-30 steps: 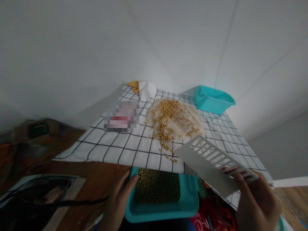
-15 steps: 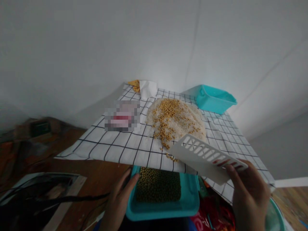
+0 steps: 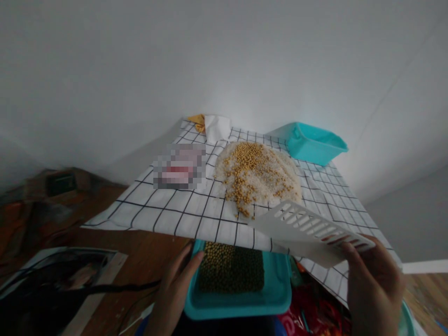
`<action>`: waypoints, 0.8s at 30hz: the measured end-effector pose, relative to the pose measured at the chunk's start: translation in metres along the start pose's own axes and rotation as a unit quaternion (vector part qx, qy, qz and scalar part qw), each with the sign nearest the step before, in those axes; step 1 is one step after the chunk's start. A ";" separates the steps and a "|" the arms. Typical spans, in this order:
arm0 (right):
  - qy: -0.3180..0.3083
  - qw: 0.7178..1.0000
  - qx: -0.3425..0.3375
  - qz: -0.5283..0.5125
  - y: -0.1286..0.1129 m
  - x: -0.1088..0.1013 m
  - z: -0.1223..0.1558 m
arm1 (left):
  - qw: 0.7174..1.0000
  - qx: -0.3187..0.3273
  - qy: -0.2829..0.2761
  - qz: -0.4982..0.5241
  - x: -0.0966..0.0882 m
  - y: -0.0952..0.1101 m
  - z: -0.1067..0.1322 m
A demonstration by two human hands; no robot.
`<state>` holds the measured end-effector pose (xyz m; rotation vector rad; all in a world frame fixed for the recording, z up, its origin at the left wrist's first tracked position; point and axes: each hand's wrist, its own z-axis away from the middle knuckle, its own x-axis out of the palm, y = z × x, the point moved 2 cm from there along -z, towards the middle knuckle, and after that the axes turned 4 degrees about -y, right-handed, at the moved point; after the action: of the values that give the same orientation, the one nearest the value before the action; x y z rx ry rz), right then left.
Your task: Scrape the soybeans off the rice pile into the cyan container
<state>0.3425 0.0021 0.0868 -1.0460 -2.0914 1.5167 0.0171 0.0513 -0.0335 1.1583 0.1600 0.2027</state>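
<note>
Two hands are busy, and I watch them through the head camera. The right hand (image 3: 374, 280) pinches the end of a white slotted plastic scraper (image 3: 304, 233), thumb on the near side and fingers behind. The left hand (image 3: 178, 275) grips the left side of a teal plastic bin (image 3: 241, 309), its thumb over the rim. That bin sits just under the front edge of the table, with small round beans (image 3: 231, 268) inside, yellow on the left and dark green on the right.

Half a second ago, a few loose yellow soybeans lay near the edge, by the tip of the scraper. Now I don't see them there. I think they got pushed off into the bin, but I can't see them land. So there is less mess by the edge, and a few soybeans (image 3: 245, 211) still poke out in front of the pile.

Farther back, most of the soybeans lie on white rice (image 3: 283, 170) on the checked tablecloth (image 3: 185, 205). Another teal bin (image 3: 317, 154) stands back right.
</note>
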 end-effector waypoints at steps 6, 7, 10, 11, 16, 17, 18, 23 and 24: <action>0.027 1.000 -0.004 -0.006 -0.008 0.008 0.000 | 1.000 -0.015 0.004 0.001 0.000 0.000 0.000; 0.021 1.000 -0.008 -0.004 -0.009 0.010 0.000 | 1.000 -0.022 0.001 0.005 0.000 0.000 0.000; 0.000 1.000 -0.027 0.004 -0.011 0.017 0.000 | 1.000 -0.026 0.013 0.010 0.000 0.000 0.000; -0.009 0.999 -0.035 0.008 -0.012 0.020 0.000 | 0.999 -0.024 0.020 0.010 0.000 0.000 -0.001; -0.050 0.997 -0.052 0.018 -0.014 0.030 0.000 | 1.000 -0.019 0.010 0.009 0.000 0.000 -0.001; -0.053 0.997 -0.052 0.017 -0.015 0.031 0.001 | 1.000 -0.020 0.008 0.008 0.000 0.000 -0.001; -0.056 0.997 -0.051 0.014 -0.015 0.032 0.001 | 1.000 -0.020 0.010 0.006 0.000 0.000 -0.001; -0.064 0.997 -0.037 0.003 -0.017 0.033 0.001 | 1.000 -0.014 0.020 0.006 0.000 0.002 0.002; -0.067 0.997 -0.035 0.003 -0.017 0.033 0.001 | 1.000 -0.016 0.019 0.006 0.000 0.003 0.002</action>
<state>0.3134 0.0231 0.0978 -1.0010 -2.2482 1.5671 0.0178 0.0504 -0.0301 1.1251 0.1831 0.2381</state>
